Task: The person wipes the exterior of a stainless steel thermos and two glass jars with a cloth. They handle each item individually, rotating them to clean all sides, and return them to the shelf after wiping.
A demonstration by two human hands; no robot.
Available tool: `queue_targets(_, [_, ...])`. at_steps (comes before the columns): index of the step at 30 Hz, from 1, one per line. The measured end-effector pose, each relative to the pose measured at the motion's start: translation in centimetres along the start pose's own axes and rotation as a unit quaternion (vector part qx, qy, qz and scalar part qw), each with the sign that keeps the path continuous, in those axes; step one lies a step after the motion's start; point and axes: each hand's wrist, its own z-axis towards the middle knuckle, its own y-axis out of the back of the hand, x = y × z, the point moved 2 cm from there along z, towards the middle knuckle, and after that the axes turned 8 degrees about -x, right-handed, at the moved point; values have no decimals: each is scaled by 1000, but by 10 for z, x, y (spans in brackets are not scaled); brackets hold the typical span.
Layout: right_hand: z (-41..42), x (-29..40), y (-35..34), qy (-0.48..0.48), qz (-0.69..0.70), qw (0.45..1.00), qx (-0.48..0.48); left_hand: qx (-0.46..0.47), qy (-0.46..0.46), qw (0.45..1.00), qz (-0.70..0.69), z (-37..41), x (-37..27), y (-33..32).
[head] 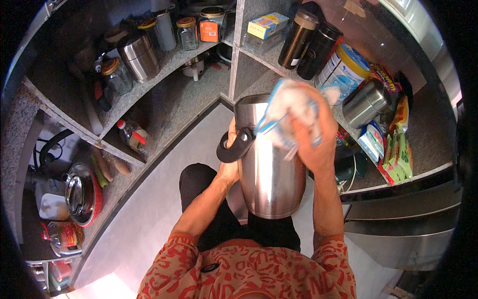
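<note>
A large stainless steel canister (pixel 270 183) is held tilted in front of my body. My left hand (pixel 228 170) grips its side by the black handle (pixel 239 147), with part of the fingers hidden behind the handle. In my right hand (pixel 319 140) is a bunched white cloth (pixel 285 99) with blue edging, blurred by motion. The cloth lies over the upper right of the canister and hides part of its rim.
Curved stone shelves (pixel 168 82) surround me. Glass jars (pixel 187 34) and a steel canister (pixel 138 58) stand at left. Dark tumblers (pixel 298 39), a milk powder tin (pixel 343 71) and snack packets (pixel 397 157) are at right. A red-rimmed pan (pixel 84 194) sits low left.
</note>
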Motion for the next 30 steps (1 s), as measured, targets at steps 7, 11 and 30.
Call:
queue_targets(7, [-10,-42,8,-187,148,967,-88,18,25,999,16,-2,-13,-19])
queue_targets(11, [-20,-49,5,-266,237,926,-126,30,38,999,23,-6,-14,-13])
queue_targets(30, [-106,28,71,15,169,979,117,70,111,990,-60,-91,-7,47])
